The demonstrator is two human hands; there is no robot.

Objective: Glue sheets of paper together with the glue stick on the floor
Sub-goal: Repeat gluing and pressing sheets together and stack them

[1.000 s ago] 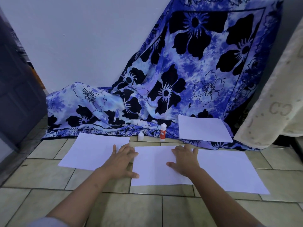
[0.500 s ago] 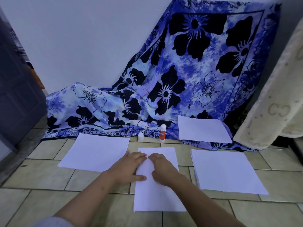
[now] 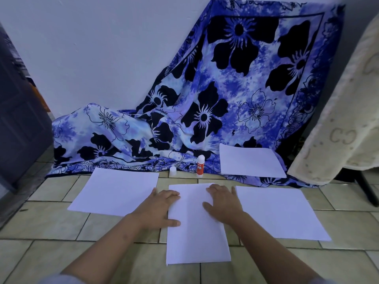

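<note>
Sheet-positioning step, judged: middle sheet (image 3: pixel 196 234) is pressed flat under straight, ungrasping fingers of left hand (image 3: pixel 159 210) and right hand (image 3: pixel 223 203); glue stick (image 3: pixel 200 166), standing beyond the fingertips, likely must be picked up next.

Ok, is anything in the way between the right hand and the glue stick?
Nothing visible. The right hand rests flat on the middle sheet, and the glue stick stands upright just beyond that sheet's far edge. Only bare tile lies between; the cap sits off to its left.
</note>
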